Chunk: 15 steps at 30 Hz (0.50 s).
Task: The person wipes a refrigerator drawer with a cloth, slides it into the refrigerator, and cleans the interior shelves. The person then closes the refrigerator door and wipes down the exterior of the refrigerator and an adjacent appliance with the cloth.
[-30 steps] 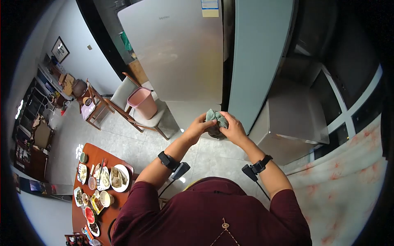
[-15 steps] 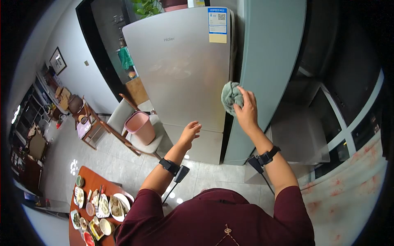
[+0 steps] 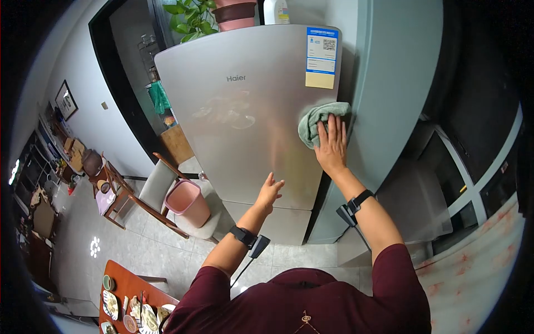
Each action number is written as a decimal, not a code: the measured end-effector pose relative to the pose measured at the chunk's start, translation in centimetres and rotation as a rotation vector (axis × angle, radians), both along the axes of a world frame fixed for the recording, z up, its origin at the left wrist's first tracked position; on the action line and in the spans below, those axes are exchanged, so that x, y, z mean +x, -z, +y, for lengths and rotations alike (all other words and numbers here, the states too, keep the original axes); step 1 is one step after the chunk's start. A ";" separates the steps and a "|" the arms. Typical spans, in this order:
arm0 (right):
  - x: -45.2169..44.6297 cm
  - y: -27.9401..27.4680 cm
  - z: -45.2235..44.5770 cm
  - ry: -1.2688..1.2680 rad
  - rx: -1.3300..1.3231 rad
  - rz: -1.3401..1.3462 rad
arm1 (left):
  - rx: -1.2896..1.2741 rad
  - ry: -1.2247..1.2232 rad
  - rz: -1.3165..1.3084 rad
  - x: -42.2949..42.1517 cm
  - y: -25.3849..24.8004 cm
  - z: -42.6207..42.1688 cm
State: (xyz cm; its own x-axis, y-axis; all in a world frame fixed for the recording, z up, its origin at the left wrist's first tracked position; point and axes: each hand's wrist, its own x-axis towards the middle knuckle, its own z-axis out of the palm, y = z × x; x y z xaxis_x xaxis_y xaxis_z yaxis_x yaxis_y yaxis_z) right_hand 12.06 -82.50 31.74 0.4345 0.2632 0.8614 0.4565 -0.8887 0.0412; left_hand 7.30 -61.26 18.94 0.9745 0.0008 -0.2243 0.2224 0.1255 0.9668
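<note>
A crumpled grey-green cloth [image 3: 311, 123] lies against the upper right of the silver refrigerator [image 3: 222, 150] door, below its label. My right hand [image 3: 332, 146] presses the cloth to the door, the fingers laid over it, and part of the cloth is hidden under them. In front of the lower part of the upper door hovers my left hand [image 3: 269, 193]. It holds nothing, and its fingers are apart. Smudgy pale marks or reflections [image 3: 231, 111] show on the door under the brand name.
Left of the refrigerator, a pink bin [image 3: 188, 203] stands on a chair seat [image 3: 217, 220]. A table [image 3: 125, 275] with several dishes is at lower left. Potted plants [image 3: 192, 19] and a white bottle [image 3: 276, 12] stand on top. A grey-green wall panel [image 3: 384, 83] borders the right side.
The cloth has come from beside the door's right edge onto its face, with my right hand now flattened over it. The view has shifted closer to the refrigerator; my left hand remains raised.
</note>
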 end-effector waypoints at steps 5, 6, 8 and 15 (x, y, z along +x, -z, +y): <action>1.3 -6.4 1.4 0.063 -0.082 -0.099 | -0.009 0.027 0.037 0.7 1.0 0.7; 1.7 -8.5 2.1 0.078 -0.073 -0.158 | -0.025 0.031 0.041 0.6 1.2 0.8; 2.3 -12.8 3.5 0.070 -0.044 -0.212 | -0.038 0.029 0.024 1.0 0.9 1.0; 5.4 -19.6 10.1 -0.129 -0.158 -0.341 | -0.079 -0.022 0.015 1.1 0.9 1.7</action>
